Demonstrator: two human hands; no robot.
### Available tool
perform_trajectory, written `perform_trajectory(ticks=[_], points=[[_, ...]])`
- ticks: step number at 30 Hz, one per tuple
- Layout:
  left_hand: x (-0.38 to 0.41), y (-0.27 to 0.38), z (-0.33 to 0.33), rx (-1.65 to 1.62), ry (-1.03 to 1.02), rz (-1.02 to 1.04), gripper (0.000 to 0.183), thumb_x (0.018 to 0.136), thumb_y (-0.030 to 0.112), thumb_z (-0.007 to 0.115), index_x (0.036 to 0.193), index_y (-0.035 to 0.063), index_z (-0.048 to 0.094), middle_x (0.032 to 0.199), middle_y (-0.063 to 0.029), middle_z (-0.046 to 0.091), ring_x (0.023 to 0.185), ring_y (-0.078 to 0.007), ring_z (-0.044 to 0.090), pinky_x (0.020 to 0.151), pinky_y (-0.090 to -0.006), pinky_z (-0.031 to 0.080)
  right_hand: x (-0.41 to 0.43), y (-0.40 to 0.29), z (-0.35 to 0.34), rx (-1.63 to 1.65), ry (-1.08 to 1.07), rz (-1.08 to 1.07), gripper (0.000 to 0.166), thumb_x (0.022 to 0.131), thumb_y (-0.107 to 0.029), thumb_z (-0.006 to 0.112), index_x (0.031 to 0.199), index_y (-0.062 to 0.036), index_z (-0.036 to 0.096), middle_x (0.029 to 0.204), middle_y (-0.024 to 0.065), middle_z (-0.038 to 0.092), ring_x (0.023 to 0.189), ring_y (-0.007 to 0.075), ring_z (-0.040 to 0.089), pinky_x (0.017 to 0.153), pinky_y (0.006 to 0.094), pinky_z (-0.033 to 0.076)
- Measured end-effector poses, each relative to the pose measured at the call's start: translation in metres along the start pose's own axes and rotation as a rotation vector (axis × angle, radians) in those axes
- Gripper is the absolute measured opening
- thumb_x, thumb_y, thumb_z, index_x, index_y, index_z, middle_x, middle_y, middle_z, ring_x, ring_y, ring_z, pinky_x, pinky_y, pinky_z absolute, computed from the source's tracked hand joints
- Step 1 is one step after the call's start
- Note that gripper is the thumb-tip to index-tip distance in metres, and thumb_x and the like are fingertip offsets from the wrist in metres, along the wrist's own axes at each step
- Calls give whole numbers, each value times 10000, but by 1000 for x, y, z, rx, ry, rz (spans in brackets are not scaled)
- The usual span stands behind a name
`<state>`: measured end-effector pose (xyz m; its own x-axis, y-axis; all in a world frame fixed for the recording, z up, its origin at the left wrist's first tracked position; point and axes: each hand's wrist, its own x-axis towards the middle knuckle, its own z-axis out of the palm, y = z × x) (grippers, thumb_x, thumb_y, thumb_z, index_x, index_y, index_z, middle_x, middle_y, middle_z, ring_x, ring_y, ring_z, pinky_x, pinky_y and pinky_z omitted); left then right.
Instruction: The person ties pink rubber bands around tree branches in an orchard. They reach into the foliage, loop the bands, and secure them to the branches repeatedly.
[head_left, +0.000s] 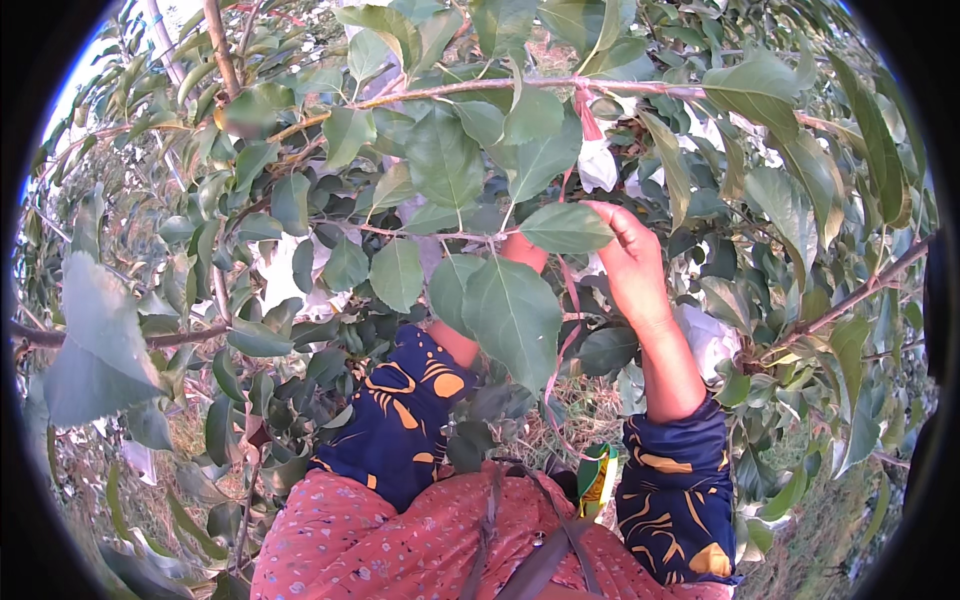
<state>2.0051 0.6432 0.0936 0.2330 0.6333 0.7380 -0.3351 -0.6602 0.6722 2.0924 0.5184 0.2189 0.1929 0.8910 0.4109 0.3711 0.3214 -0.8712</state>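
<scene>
My right hand (630, 255) is raised among the leaves, its fingertips partly behind a green leaf (568, 227) near the end of a thin twig (450, 235). Most of my left hand (526, 252) is hidden behind the same leaf and others; its wrist shows below. What the fingers of either hand hold cannot be seen. A long pink ribbon (571, 289) hangs beside the hands and runs down to a green and yellow packet (594, 480) at my waist. Above, a pink ribbon (586, 112) is tied on a branch (480, 86), over a white bag (597, 165).
Leafy branches surround my arms. A thick branch (862, 291) reaches in from the right, another (180, 337) from the left. White bags hang at the left (289, 274) and by my right forearm (705, 341). Large leaves (514, 322) hang between my arms. Dry grass shows below.
</scene>
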Motion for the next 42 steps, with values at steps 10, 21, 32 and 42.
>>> perform_trajectory(ticks=[10, 21, 32, 42], points=[[-1, -8, 4, -57, -9, -76, 161, 833, 24, 567, 992, 30, 589, 929, -63, 626, 845, -153, 579, 719, -298, 466, -1, -1, -2, 4, 15, 18, 256, 854, -60, 544, 1097, 4, 591, 1033, 80, 633, 964, 129, 583, 857, 270, 443], [2, -15, -9, 310, -130, -7, 207, 852, 54, 551, 1056, 37, 583, 980, -76, 627, 885, -189, 586, 756, -322, 463, 0, -2, -2, 10, 13, 13, 260, 852, -53, 538, 1100, 5, 593, 1036, 77, 629, 960, 126, 578, 859, 269, 439], [-1, -23, -13, 395, -119, -21, 191, 826, 86, 556, 1010, 52, 598, 934, -80, 623, 851, -212, 579, 748, -327, 452, 3, -8, -1, 87, 30, -58, 238, 900, -151, 529, 1089, -29, 609, 985, 19, 626, 900, 81, 544, 819, 236, 417], [-4, -43, -4, 623, -169, -7, 166, 805, 114, 559, 955, 65, 610, 884, -76, 618, 803, -220, 571, 722, -329, 444, 39, -46, -4, 459, 140, -24, 445, 869, -426, 537, 1035, -19, 609, 870, 32, 626, 803, 91, 536, 740, 269, 382]])
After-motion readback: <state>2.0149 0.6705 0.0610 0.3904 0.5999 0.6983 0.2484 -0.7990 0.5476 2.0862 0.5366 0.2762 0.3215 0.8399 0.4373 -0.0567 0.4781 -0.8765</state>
